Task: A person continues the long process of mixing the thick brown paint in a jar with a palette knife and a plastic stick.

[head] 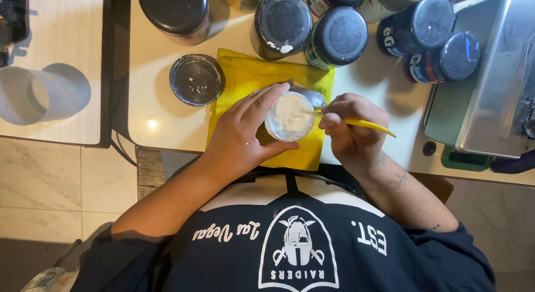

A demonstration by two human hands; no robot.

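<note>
Yellow cloth (245, 80) under white cup (288, 117); dark-lidded jars (340, 35) behind.

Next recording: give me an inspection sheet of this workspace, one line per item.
Surface: pale tabletop, yellow cloth spread on it.
Job's things: small open cup of white paste on the cloth; thin yellow stick dipped in it.
Clutter: dark-lidded jars in a row behind; loose lid beside the cloth; metal tray at one side.
Grippers: left hand wraps the cup; right hand grips the stick.
Cables: nothing seen.
Surroundings: tiled floor, clear tumbler on a second table.
</note>
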